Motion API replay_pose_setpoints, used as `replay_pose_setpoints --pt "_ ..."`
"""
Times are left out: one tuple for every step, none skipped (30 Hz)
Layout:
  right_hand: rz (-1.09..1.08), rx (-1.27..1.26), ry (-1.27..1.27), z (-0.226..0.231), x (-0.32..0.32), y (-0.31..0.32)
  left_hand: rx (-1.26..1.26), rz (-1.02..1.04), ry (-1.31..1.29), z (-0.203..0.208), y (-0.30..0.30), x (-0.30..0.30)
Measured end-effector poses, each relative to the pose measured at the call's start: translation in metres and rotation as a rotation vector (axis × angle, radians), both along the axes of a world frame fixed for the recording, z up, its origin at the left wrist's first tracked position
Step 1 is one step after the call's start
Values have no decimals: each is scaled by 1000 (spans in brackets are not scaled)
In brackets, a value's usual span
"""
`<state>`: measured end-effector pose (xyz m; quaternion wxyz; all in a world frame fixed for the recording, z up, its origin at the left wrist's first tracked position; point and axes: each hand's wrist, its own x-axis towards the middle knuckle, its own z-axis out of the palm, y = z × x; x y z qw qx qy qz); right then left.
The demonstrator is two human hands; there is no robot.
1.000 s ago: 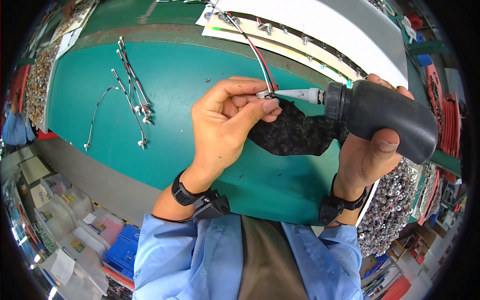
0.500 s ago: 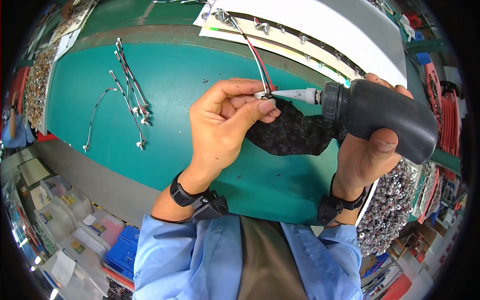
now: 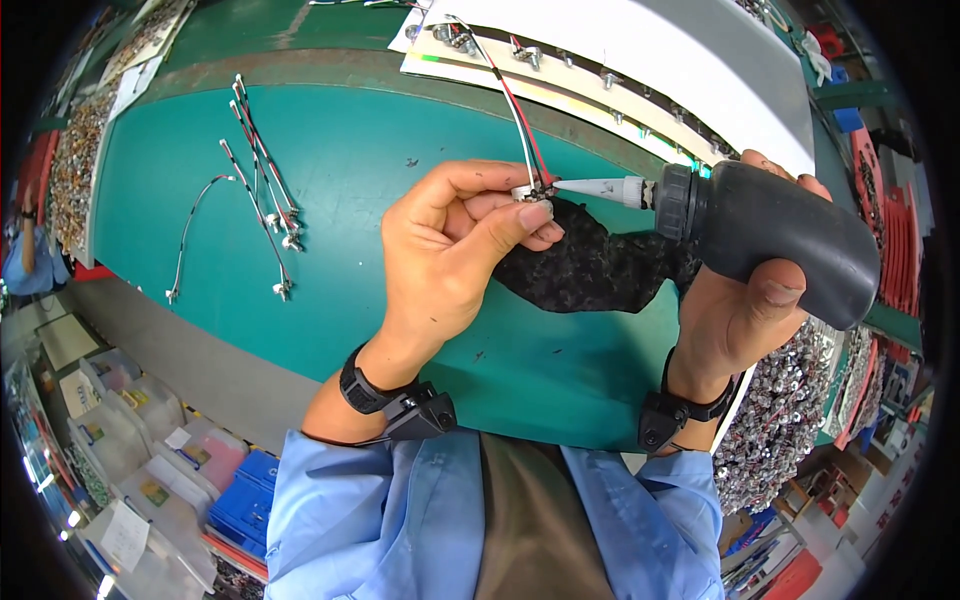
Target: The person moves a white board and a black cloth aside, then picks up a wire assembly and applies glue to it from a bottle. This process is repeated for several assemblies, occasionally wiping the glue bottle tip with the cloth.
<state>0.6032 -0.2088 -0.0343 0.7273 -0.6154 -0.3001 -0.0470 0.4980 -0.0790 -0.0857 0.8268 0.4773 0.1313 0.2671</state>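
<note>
My left hand [image 3: 450, 235] pinches a small wired electronic component [image 3: 534, 192] between thumb and fingertips; it looks like a potentiometer. Red, black and white wires [image 3: 512, 105] rise from it toward the rack at the back. In my right hand [image 3: 738, 320] is a black squeeze bottle [image 3: 785, 240], tilted on its side, thumb on its near face. Its tapered white nozzle [image 3: 602, 190] points left, with the tip at or very close to the component's wire joints. Under both hands lies a black-stained rag [image 3: 585, 270] on the green work mat [image 3: 340, 150].
Several wired components [image 3: 283, 240] lie on the mat's left side. Along the back, a white stepped rack [image 3: 570, 75] holds more components. Heaps of small metal parts sit at the right [image 3: 770, 430] and far left [image 3: 80, 180]. Plastic bins [image 3: 150, 400] stand at lower left.
My right hand and the bottle have shifted slightly to the right, drawing the nozzle tip a little across the component. The left hand has barely moved.
</note>
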Motion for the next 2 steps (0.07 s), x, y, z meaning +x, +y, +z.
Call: replay_pose_setpoints --pt "2 -2 -4 0 0 0 -2 -5 -9 -1 0 0" --pt "11 1 1 0 0 0 -4 -11 -19 -1 0 0"
